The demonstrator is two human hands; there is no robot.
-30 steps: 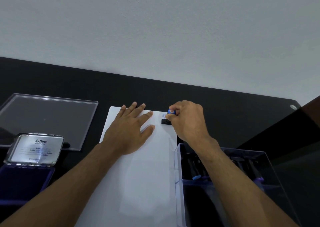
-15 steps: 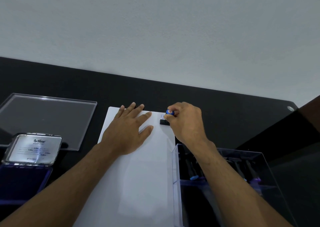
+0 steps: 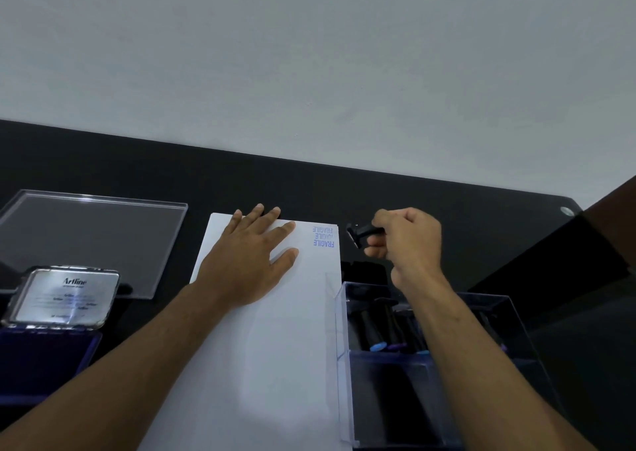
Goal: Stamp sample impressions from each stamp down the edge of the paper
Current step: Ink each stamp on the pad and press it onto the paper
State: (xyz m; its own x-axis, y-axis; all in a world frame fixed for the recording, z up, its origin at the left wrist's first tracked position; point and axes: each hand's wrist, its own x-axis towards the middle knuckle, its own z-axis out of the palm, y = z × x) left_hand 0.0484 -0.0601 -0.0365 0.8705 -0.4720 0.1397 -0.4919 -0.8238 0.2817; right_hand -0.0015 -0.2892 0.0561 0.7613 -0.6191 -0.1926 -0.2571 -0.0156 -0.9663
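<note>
We found the right hand [image 3: 406,244] closed round the handle of a black stamp [image 3: 361,234], held clear of the table just off the paper's right edge. The stamp's long axis lay roughly level, its printing face turned left toward the paper [image 3: 275,330]. The left hand [image 3: 247,261] lay flat and spread, holding nothing, pinning the sheet's far end. A blue FRAGILE impression [image 3: 323,236] sat at the sheet's far right corner, with a fainter doubled line beside it. In our judgement the risks were these: the inked face could brush the sheet and smear if it swung low, and the next mark could overlap this one. The clear stamp box [image 3: 339,347] stood against the paper's right edge; the ink pad [image 3: 41,357] lay open at the table's near left.
</note>
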